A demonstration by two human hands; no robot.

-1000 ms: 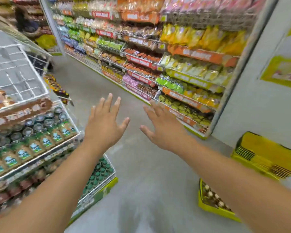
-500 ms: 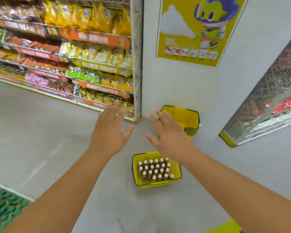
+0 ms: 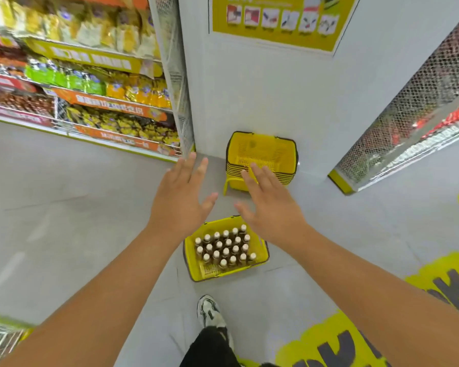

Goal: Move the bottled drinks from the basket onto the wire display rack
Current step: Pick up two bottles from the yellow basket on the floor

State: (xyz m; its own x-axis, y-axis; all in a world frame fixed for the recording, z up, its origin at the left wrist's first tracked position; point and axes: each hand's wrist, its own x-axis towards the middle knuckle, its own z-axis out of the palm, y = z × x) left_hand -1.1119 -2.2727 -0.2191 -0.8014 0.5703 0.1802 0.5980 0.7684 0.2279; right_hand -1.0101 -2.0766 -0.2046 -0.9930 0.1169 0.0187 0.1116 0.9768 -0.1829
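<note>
Hands, left [image 3: 179, 201] and right [image 3: 273, 207], fingers spread wide, empty, above yellow basket [image 3: 194, 271] of bottles [image 3: 224, 247].

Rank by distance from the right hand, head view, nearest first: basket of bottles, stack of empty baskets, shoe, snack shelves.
From the right hand:
1. Basket of bottles, just below the hand, on the floor.
2. Stack of empty baskets, beyond the fingertips, against the wall. Depth is unclear; could swap with 1.
3. Shoe, bottom centre.
4. Snack shelves, far left.
</note>
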